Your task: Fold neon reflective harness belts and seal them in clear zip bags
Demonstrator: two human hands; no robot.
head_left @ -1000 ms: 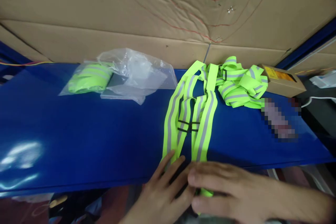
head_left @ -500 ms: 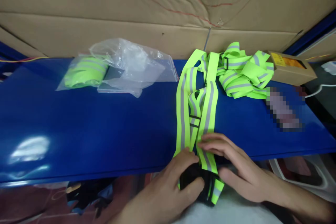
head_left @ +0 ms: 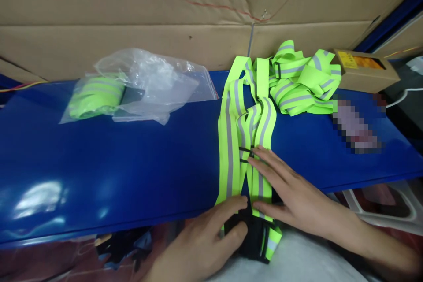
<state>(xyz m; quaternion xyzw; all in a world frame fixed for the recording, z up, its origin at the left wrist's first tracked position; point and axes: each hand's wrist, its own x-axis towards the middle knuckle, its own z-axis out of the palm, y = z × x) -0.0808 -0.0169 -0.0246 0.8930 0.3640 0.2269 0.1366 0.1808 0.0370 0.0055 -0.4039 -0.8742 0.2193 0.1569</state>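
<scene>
A yellow-green reflective harness (head_left: 228, 150) with grey stripes lies lengthwise over the table's front edge, its straps running side by side. Its black lower section (head_left: 253, 238) hangs past the edge, toward me. My left hand (head_left: 214, 229) is closed around the left side of that black section, thumb below and fingers above. With fingers stretched out and thumb apart, my right hand (head_left: 284, 185) rests on the right strap. Its fingertips lie close to the black strap sliders (head_left: 243, 155).
A second bundle of reflective straps (head_left: 302, 81) lies at the back right, next to a small cardboard box (head_left: 366, 72) and a pixelated item (head_left: 357, 125). Clear plastic bags (head_left: 155, 81), one holding a folded yellow-green harness (head_left: 97, 94), lie at the back left of the blue table (head_left: 115, 172).
My left hand has gone from spread fingers to a hold on the black section. My right hand has left its place beside it and slid forward along the right strap. The straps have drawn closer together.
</scene>
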